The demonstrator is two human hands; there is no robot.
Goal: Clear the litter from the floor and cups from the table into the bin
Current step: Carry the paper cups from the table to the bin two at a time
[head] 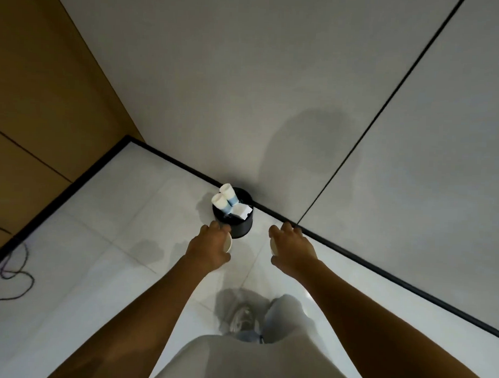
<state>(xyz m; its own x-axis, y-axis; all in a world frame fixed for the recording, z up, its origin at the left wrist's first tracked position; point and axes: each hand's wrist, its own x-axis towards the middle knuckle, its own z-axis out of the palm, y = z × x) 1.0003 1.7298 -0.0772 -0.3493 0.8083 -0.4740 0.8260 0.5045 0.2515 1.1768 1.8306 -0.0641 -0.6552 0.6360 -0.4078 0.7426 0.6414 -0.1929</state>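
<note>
Carrying a cup in each hand, I am at the dropping-in step: the black bin (236, 222) stands on the floor just beyond my fingers, against the skirting of the grey wall (246, 75). My left hand (209, 248) is curled over a paper cup (228, 242), only its pale rim showing under my knuckles; my right hand (293, 245) wraps another cup (273, 246) the same way, a sliver of white peeking out by the thumb. The bin looks nearly full already: two white-and-blue cups (224, 199) stick up above its far-left rim and crumpled white paper (240, 210) sits beside them. So the next move, as I judge it, calls for bringing each hand over the open near-right part of the mouth before letting go, or the cups may bounce off the pile. My own hands hide most of both cups. A dark cable (13, 276) trails well to my left; the worktop is out of view, so I can't say what remains there.
</note>
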